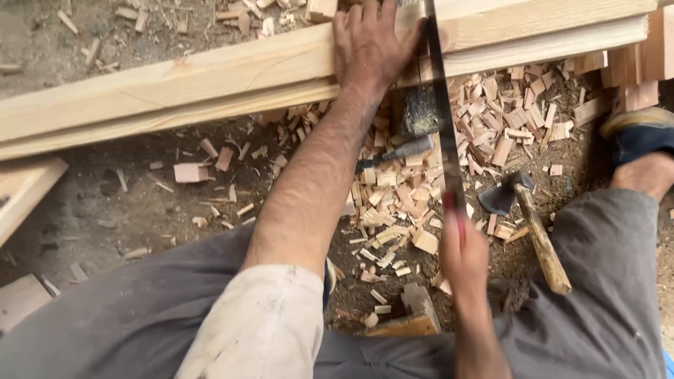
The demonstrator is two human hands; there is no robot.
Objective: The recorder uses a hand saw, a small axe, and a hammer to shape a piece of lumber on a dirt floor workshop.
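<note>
A pale, knot-streaked wooden beam [210, 77] lay slanted across the dirt floor. The left hand [371, 43] pressed flat on it, fingers spread open — the saw [442, 112] stood just beside the thumb, blade across the beam, the right hand [463, 256] closed around its red handle. Farther right, a hatchet [530, 224] rested among wood chips [393, 210].

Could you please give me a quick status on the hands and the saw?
Left hand flat on beam. Right hand grips saw, blade on beam. Hatchet lies beside.
</note>
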